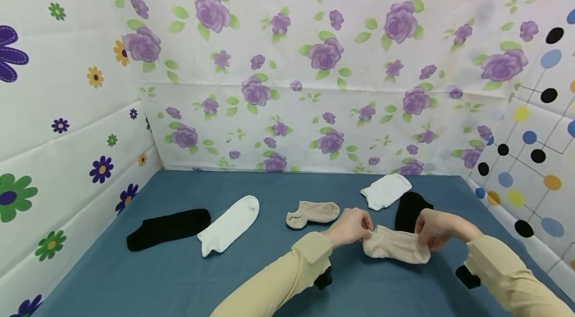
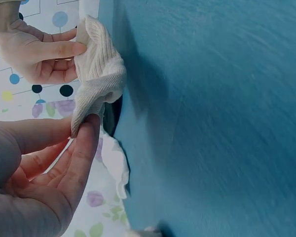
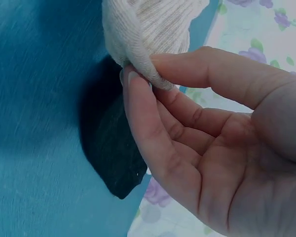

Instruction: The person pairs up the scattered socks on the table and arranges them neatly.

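Observation:
A beige ribbed sock (image 1: 395, 245) is stretched sideways between both hands, over the right part of the table. My left hand (image 1: 349, 227) pinches its left end between thumb and fingers. At the other end, my right hand (image 1: 439, 228) pinches the fabric, as the right wrist view also shows. In the left wrist view the sock (image 2: 99, 74) looks folded and bunched in its middle. Just behind it lies a black sock (image 1: 410, 212), partly covered by the held sock and right hand. A second beige sock (image 1: 316, 212) lies beyond the left hand.
A white sock (image 1: 386, 191) lies at the back right. On the left are a black sock (image 1: 168, 228) and another white sock (image 1: 230, 224). Flower-printed cloth walls (image 1: 269, 57) border the blue tabletop (image 1: 148, 277) at the back and left; a dotted one stands right.

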Demonstrator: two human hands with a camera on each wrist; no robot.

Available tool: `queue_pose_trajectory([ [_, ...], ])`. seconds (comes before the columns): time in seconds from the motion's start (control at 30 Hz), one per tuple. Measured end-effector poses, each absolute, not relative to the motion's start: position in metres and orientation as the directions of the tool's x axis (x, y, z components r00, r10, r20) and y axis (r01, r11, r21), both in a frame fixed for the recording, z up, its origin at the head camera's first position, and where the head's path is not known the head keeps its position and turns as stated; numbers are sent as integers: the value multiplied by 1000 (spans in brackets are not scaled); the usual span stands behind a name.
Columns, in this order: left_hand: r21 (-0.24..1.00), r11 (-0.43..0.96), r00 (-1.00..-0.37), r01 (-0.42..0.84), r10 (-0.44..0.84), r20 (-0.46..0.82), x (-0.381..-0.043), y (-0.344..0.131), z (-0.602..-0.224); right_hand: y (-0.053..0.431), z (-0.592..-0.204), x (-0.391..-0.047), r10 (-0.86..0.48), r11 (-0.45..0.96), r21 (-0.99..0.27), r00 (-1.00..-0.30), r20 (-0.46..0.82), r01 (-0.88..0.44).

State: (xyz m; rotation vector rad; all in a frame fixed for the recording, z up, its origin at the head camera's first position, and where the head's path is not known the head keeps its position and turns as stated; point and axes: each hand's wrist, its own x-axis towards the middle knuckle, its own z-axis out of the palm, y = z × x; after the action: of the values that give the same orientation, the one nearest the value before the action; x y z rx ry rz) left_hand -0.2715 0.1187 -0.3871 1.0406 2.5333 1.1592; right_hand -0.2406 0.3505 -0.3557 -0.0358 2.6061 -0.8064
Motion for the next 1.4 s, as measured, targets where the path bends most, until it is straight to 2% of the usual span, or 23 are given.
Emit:
queue_pose_trajectory([
  [0.43,766,441,-763,468,639,99,-279,100,-385,333,-356,-253,-175,826,-562,-934,-312,33],
  [0.87,749,419,-770,513,610,186,-287,79,-378,318,-352,-269,-185,814,-580,-940,-286,17],
  [1.4,759,435,-811,484,550,201,-294,58,-373,297,-351,-281,-170,785,-619,-963,-210,-3],
])
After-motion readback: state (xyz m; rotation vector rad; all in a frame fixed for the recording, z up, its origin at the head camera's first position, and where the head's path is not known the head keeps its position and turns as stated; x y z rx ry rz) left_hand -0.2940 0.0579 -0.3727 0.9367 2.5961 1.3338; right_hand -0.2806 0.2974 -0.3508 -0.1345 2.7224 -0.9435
